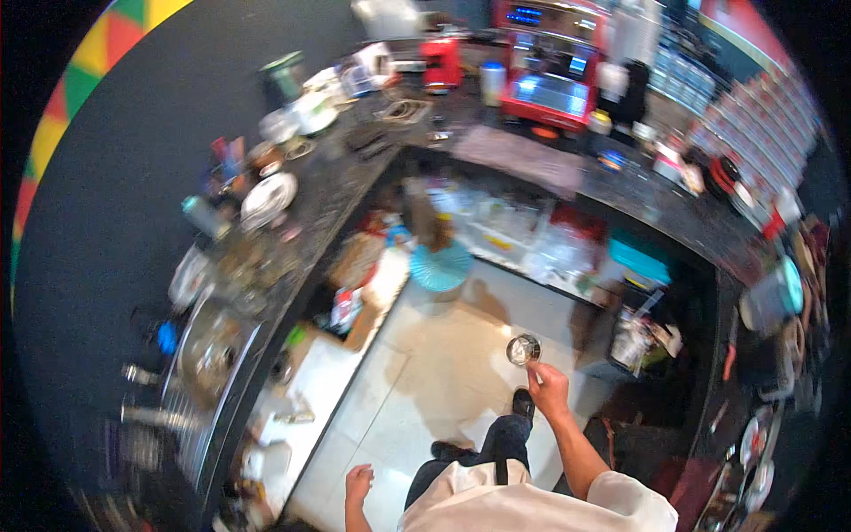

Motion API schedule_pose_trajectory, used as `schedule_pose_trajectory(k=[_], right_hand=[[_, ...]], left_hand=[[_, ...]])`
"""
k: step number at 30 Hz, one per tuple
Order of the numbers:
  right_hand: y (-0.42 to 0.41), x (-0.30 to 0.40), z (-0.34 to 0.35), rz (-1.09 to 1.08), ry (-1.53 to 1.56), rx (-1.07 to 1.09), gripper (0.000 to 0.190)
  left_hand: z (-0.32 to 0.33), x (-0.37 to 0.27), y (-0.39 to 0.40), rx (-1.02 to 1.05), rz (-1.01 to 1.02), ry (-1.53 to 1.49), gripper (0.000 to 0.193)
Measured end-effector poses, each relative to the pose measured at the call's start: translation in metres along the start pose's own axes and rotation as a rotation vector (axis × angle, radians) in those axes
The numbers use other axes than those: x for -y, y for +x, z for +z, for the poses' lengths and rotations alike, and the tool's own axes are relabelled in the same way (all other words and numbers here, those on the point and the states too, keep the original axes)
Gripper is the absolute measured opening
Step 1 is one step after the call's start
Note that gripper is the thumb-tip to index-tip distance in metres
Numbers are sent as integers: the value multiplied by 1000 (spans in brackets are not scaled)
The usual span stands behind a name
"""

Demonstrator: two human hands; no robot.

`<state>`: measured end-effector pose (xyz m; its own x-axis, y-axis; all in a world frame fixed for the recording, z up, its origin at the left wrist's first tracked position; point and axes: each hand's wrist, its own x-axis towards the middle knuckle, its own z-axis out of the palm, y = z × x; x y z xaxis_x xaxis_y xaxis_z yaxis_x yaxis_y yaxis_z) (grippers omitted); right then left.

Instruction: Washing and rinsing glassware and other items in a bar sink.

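My right hand (549, 391) is out in front of me over the floor. Its fingers pinch the near side of a small round metal cup (523, 347), whose inside faces up. What the cup contains is too small to tell. Low on my left side hangs my left hand (359, 484), its fingers loosely curled and nothing seen in them. It is apart from the counter and touches nothing.
A dark counter (332, 199) bends around me, with a sink (216, 352) at left and a red espresso machine (552, 73) ahead. Under it stand a turquoise-topped bin (440, 266) and white shelves (319, 379). A full waste bin (602, 359) stands at right.
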<state>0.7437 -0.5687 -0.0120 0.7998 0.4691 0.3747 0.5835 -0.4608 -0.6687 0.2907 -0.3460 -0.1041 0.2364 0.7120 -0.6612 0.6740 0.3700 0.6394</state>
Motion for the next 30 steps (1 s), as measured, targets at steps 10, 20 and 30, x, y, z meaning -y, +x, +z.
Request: schedule_pose_trajectory(k=[10,20,30], right_hand=[[5,265,124,-393,503,438,18],[22,294,231,-474,401,499,14],[7,95,156,12,-166,256,13]], left_hand=[[-126,-45,-55,-270,202,-360,24],[-113,140,-27,-409,-132,-670,32],[-116,179,-48,-72,-345,-541,34]])
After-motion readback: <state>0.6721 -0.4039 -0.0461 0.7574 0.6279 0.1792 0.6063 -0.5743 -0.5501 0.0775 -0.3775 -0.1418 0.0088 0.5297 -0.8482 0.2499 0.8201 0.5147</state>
